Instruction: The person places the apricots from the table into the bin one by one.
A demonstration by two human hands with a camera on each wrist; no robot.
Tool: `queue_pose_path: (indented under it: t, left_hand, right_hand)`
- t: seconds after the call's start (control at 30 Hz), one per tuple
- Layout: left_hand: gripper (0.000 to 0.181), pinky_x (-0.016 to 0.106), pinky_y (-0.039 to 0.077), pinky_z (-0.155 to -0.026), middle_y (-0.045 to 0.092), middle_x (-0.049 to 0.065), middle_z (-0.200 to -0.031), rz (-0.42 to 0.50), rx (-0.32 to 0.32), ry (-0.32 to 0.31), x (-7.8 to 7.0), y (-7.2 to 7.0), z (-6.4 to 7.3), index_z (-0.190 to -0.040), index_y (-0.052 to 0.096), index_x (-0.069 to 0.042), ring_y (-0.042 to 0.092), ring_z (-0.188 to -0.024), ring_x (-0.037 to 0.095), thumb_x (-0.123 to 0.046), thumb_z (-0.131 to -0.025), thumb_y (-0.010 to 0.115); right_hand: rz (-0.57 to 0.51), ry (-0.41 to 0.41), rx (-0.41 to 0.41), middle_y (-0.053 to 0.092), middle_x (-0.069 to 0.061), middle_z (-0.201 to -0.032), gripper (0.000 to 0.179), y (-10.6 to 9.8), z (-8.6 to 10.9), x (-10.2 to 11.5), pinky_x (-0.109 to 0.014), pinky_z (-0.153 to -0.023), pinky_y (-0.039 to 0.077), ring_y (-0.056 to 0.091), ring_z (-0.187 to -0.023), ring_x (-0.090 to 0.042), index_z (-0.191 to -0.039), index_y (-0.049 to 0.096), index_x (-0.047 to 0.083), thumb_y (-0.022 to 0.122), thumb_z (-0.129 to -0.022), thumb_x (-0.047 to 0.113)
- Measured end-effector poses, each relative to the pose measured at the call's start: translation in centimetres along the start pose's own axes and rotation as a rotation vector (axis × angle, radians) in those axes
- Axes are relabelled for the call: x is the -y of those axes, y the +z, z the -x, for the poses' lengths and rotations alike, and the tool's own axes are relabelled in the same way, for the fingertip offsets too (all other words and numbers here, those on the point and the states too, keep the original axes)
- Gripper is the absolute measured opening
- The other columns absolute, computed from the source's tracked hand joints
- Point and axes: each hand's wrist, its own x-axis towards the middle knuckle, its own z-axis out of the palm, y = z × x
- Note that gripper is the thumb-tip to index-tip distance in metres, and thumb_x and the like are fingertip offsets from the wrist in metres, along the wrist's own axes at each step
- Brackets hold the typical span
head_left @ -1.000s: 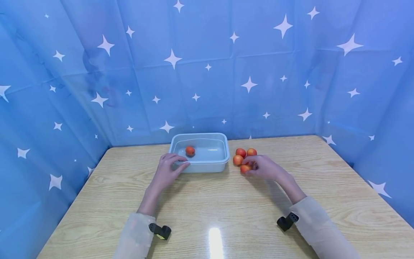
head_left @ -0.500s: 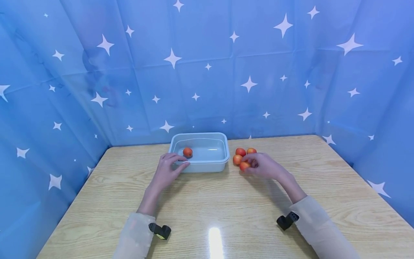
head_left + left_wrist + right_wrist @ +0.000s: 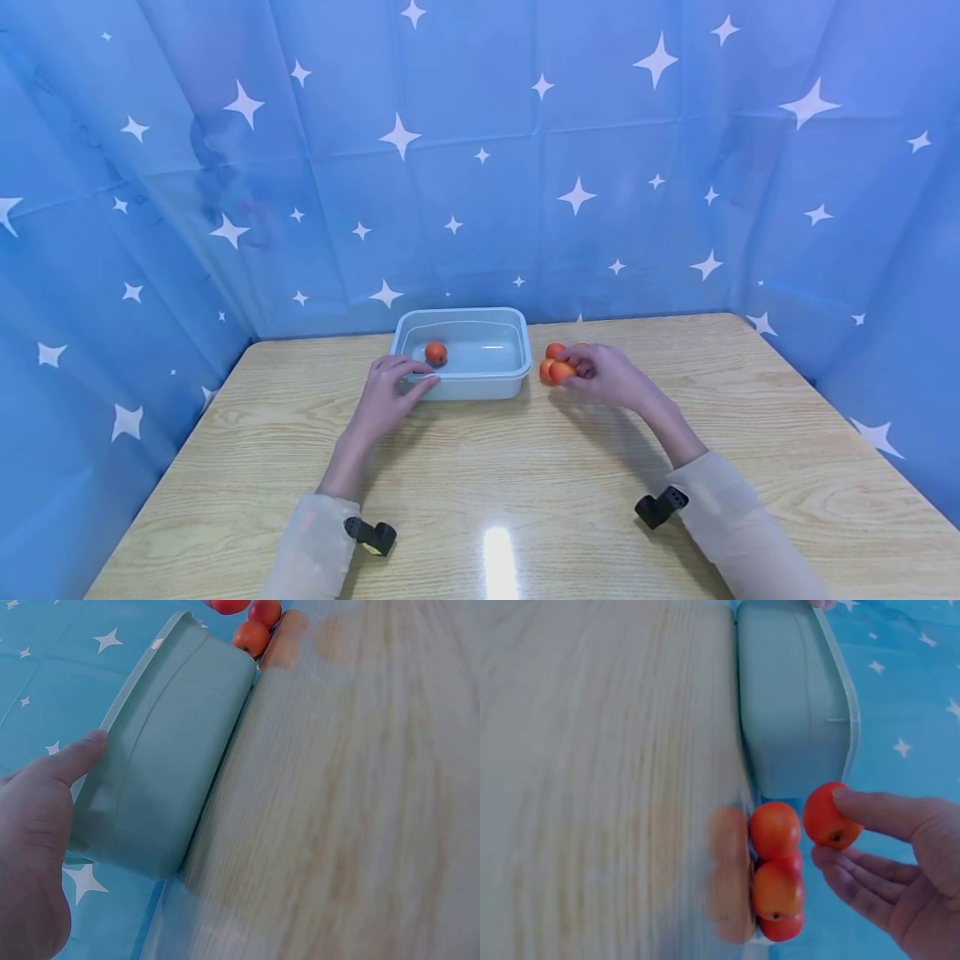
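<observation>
A light blue plastic container (image 3: 480, 388) stands near the table's back edge, with one red-orange fruit (image 3: 436, 353) inside at the left. My left hand (image 3: 384, 402) holds its near left rim, the thumb (image 3: 86, 754) on the outer wall and the other fingers over the edge. To the right of the container, my right hand (image 3: 617, 382) pinches another small red-orange fruit (image 3: 827, 817) between thumb and fingertips, lifted off the table. Close under it, several similar fruits (image 3: 777, 889) sit clustered on the wood, partly hidden by the hand in the head view.
A pale wooden table (image 3: 480, 467) spreads in front of both arms. Behind and on both sides hangs a blue curtain (image 3: 480, 208) with white stars. A black wrist camera (image 3: 371, 535) sits on the left sleeve and another wrist camera (image 3: 662, 507) on the right sleeve.
My right hand has lifted the nearest fruit from the cluster, up and slightly left. The fruit in the container has rolled a little left. My left hand has stayed in place.
</observation>
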Motion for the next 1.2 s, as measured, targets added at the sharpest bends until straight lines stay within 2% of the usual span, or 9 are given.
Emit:
queue_pose_path:
  t: [0.33, 0.53, 0.87, 1.2]
  left_hand:
    - [0.015, 0.05, 0.033, -0.107, 0.073, 0.003, -0.095, 0.007, 0.003, -0.002, 0.1, 0.1, 0.0, -0.098, 0.077, -0.009, 0.061, -0.104, 0.027, -0.021, -0.088, 0.08]
    - [0.018, 0.051, 0.033, -0.107, 0.073, 0.003, -0.095, 0.006, 0.004, 0.001, 0.2, 0.1, 0.0, -0.099, 0.077, -0.006, 0.06, -0.105, 0.028, -0.021, -0.088, 0.08]
    - [0.015, 0.052, 0.034, -0.105, 0.073, 0.003, -0.094, 0.005, -0.016, 0.029, 0.4, 0.1, 0.0, -0.097, 0.077, -0.009, 0.061, -0.102, 0.028, -0.02, -0.087, 0.081]
    - [0.018, 0.051, 0.033, -0.106, 0.073, 0.006, -0.096, -0.009, 0.007, -0.003, 0.4, 0.1, 0.0, -0.1, 0.077, -0.007, 0.061, -0.103, 0.028, -0.022, -0.089, 0.08]
  right_hand:
    - [-0.069, 0.008, -0.05, 0.071, -0.014, -0.105, 0.038, -0.3, -0.5, 0.7, -0.036, -0.076, 0.057, 0.068, -0.087, -0.022, -0.125, 0.066, -0.004, 0.075, -0.09, 0.005]
    - [-0.042, 0.007, -0.102, 0.071, -0.015, -0.105, 0.035, -0.6, -0.9, 1.4, -0.041, -0.077, 0.058, 0.069, -0.087, -0.025, -0.122, 0.068, 0.0, 0.078, -0.09, 0.011]
    - [-0.045, 0.038, -0.172, 0.07, -0.013, -0.111, 0.041, -0.5, -1.4, 2.4, -0.044, -0.081, 0.057, 0.067, -0.093, -0.026, -0.129, 0.066, 0.005, 0.078, -0.09, 0.012]
    - [-0.084, 0.029, -0.193, 0.07, -0.01, -0.11, 0.041, 0.2, -2.5, 3.5, -0.043, -0.082, 0.056, 0.065, -0.092, -0.025, -0.127, 0.067, 0.007, 0.079, -0.09, 0.018]
